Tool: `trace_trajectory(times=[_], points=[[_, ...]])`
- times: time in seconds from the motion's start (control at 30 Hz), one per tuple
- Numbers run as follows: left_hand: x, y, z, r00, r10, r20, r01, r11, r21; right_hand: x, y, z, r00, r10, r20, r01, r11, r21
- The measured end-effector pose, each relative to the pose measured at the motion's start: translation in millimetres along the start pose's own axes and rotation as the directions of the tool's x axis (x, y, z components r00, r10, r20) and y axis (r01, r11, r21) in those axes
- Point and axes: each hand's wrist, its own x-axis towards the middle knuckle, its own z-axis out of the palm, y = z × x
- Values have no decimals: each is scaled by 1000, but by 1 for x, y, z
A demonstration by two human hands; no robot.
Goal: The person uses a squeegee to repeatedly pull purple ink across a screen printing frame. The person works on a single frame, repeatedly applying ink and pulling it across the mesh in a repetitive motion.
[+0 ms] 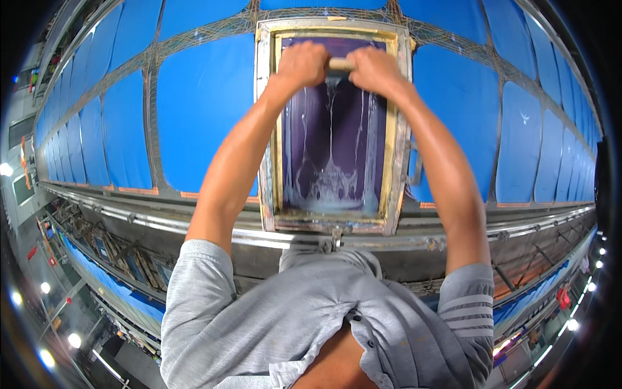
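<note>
Both my arms reach forward over a screen printing frame [263, 136] with a pale, taped border. At its far end, my left hand [303, 63] and my right hand [376, 68] are closed around a squeegee [339, 63], one at each side of its light wooden handle. Its blade is mostly hidden by my hands and shadow. The purple mesh [330, 136] carries whitish, wet streaks of ink running toward me. A smeared pool of ink [327, 189] lies near the mesh's close end.
Blue fabric panels [206, 110] cover the long table on both sides of the frame. A metal rail [518, 232] with small stops runs along the near table edge, and a bracket [337, 238] meets the frame there. More racks stand lower left.
</note>
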Motion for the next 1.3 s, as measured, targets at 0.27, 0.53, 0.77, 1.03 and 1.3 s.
trace_trajectory(times=[0.27,0.53,0.77,1.03,1.3], points=[[96,-36,-10,998,35,-59,-32,998,49,87,42,-22,997,-22,-80,20,999,-30],[-48,18,16,999,42,-31,-44,996,-75,-43,-12,31,992,-103,-68,102,994,-28],[-236,95,60,998,-11,61,26,967,-255,-224,-86,84,986,-163,41,160,985,58],[-296,122,65,997,-34,73,50,972,-228,-248,-46,73,947,43,-318,139,838,528],[-299,123,69,1000,-9,7,11,958,-286,-193,62,99,620,700,-355,-442,685,579]])
